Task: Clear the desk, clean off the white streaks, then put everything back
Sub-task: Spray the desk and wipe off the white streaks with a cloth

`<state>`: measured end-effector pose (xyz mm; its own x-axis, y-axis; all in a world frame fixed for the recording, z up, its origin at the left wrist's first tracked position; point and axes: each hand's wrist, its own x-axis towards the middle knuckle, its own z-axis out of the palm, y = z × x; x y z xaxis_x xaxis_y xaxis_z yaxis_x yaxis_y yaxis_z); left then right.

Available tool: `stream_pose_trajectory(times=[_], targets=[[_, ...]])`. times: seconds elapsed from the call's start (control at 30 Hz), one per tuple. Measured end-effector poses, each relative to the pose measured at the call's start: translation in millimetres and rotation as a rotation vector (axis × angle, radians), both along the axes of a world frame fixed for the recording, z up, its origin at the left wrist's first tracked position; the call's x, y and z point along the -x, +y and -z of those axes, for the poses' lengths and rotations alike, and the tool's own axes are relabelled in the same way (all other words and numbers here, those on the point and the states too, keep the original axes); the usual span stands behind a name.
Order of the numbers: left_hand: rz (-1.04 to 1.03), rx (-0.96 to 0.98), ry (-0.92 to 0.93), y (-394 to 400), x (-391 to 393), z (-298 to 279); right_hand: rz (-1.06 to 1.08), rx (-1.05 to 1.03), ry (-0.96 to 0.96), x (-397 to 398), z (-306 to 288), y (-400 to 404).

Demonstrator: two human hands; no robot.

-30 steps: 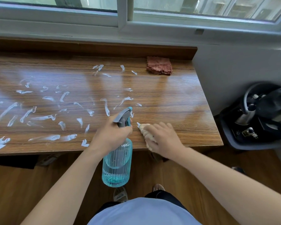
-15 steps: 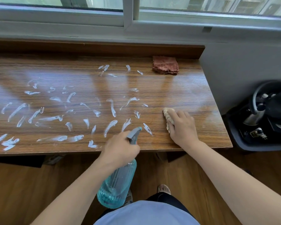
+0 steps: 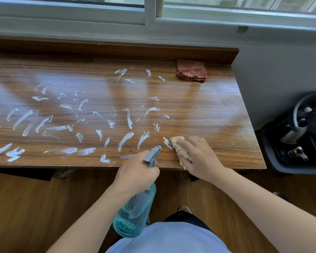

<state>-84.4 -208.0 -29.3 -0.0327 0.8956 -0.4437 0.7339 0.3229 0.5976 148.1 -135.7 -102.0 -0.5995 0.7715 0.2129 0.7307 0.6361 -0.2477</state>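
Note:
The wooden desk (image 3: 199, 110) carries several white streaks (image 3: 77, 123) across its left and middle. My left hand (image 3: 135, 173) grips a ribbed teal spray bottle (image 3: 133, 214) by its grey trigger head, held in front of the desk's near edge with the nozzle pointing up and to the right. My right hand (image 3: 199, 157) presses a crumpled cream cloth (image 3: 179, 145) flat on the desk near the front edge, right beside a short streak. The right part of the desk looks glossy and free of streaks.
A folded reddish-brown cloth (image 3: 192, 71) lies at the back right of the desk, below the window sill (image 3: 153, 28). A black steering-wheel controller (image 3: 306, 125) sits in a dark tray on the floor to the right. Wooden floor lies under the desk.
My right hand slid the cream cloth to the right, then back left and nearer to the front edge. The spray bottle dropped lower and tilted, away from the desktop.

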Motion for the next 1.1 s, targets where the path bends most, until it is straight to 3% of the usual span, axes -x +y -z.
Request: stream_pose_trajectory(times=[0.1, 0.3, 0.37, 0.53, 0.6, 0.67, 0.77, 0.83, 0.9, 1.0, 1.1], targets=[[-0.008, 0.008, -0.047, -0.3, 6.5, -4.8, -0.063, -0.014, -0.022, 4.2, -0.7, 4.4], [-0.110, -0.072, -0.172, 1.8, 18.2, -12.4, 0.369, 0.048, -0.013, 24.5, -7.6, 114.1], [-0.181, -0.094, -0.204, 5.5, 20.5, -14.5, 0.383, 0.043, -0.014, 38.0, -7.4, 119.0], [-0.272, -0.263, -0.246, 16.3, 26.3, -20.7, -0.199, 0.112, 0.022, 32.9, -1.8, 25.4], [-0.298, -0.318, -0.272, 19.5, 28.6, -24.3, -0.282, 0.087, -0.003, 23.9, -2.3, 15.6], [-0.297, -0.352, -0.267, 21.5, 31.1, -27.1, -0.195, 0.055, -0.005, 27.3, -3.6, 41.0], [-0.295, -0.395, -0.254, 23.0, 32.8, -34.8, 0.190, 0.065, 0.033, 43.4, -8.2, 102.1], [-0.311, -0.408, -0.261, 23.7, 34.6, -38.2, 0.328, 0.110, 0.057, 52.8, -9.0, 116.1], [-0.318, -0.410, -0.278, 24.9, 35.8, -39.3, 0.221, 0.104, 0.076, 53.3, -8.3, 91.9], [-0.321, -0.420, -0.268, 25.7, 37.9, -38.9, -0.126, 0.126, 0.054, 34.3, -9.0, 24.2], [-0.305, -0.417, -0.290, 24.3, 38.9, -39.0, -0.254, 0.109, 0.018, 16.0, -4.7, 7.1]])
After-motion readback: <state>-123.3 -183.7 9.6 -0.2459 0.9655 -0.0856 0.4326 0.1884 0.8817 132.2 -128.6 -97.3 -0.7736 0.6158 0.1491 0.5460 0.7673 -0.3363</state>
